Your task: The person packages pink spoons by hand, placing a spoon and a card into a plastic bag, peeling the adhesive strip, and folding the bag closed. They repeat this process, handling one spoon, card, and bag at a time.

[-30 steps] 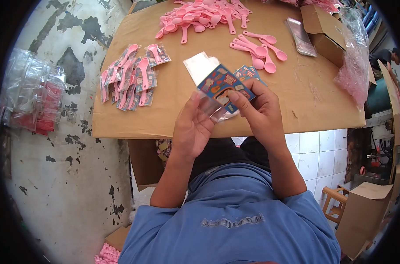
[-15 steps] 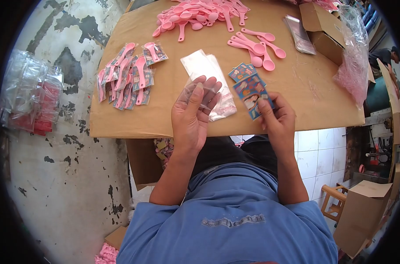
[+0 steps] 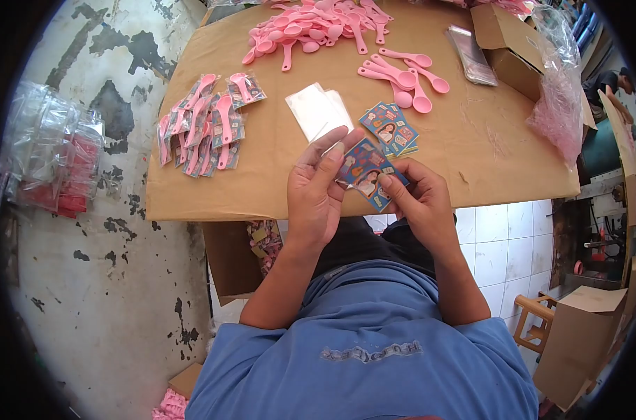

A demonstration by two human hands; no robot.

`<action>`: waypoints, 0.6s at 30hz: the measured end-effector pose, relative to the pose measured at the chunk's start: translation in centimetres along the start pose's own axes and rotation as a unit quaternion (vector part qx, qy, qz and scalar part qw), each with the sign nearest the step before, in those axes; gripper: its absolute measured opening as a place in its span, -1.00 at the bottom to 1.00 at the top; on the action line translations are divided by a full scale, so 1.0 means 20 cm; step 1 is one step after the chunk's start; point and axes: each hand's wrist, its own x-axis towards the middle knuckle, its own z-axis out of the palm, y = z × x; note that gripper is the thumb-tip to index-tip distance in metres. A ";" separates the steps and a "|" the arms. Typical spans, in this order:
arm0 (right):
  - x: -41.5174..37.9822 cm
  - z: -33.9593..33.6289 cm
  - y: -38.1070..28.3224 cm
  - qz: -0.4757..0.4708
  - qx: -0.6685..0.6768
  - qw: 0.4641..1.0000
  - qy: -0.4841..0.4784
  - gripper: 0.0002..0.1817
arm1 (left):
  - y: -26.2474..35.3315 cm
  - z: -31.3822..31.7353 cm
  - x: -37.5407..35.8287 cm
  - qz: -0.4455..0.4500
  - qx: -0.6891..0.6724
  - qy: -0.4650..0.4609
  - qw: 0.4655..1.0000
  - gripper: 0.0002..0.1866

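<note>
My left hand (image 3: 312,190) pinches a clear plastic bag (image 3: 342,184) between thumb and fingers, mostly hidden behind the hand and a card. In my right hand (image 3: 423,201) is a blue printed card (image 3: 365,171), gripped near its lower right corner. The card's upper left end overlaps the bag, right at my left thumb. Just beyond lies a stack of the same blue cards (image 3: 395,133), fanned a little. To its left is a pile of clear bags (image 3: 314,110) on white backing. Several loose pink spoons (image 3: 417,82) lie behind the cards.
A large heap of pink spoons (image 3: 311,26) covers the table's far side. At the left sit bagged spoons with cards (image 3: 205,129). A packet of clear sleeves (image 3: 470,56), an opened cardboard box (image 3: 510,49) and crumpled plastic (image 3: 557,105) occupy the right. The brown-covered table (image 3: 220,199) ends before my body.
The right hand has brought the card left and toward me, to the bag in my left hand. My left hand has shifted slightly right. The card stack now shows uncovered.
</note>
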 end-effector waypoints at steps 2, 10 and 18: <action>0.01 -0.03 -0.03 0.016 -0.029 0.999 -0.039 -0.76 | 0.00 0.00 0.00 -0.010 0.014 -0.014 1.000 -0.57; 0.03 -0.06 0.01 0.039 0.117 0.992 0.000 -0.76 | -0.03 0.00 0.00 -0.016 0.020 -0.016 1.000 -0.61; 0.07 0.11 0.03 -0.050 0.157 0.985 0.057 -0.79 | -0.09 0.07 -0.03 0.000 0.049 -0.036 0.998 -0.54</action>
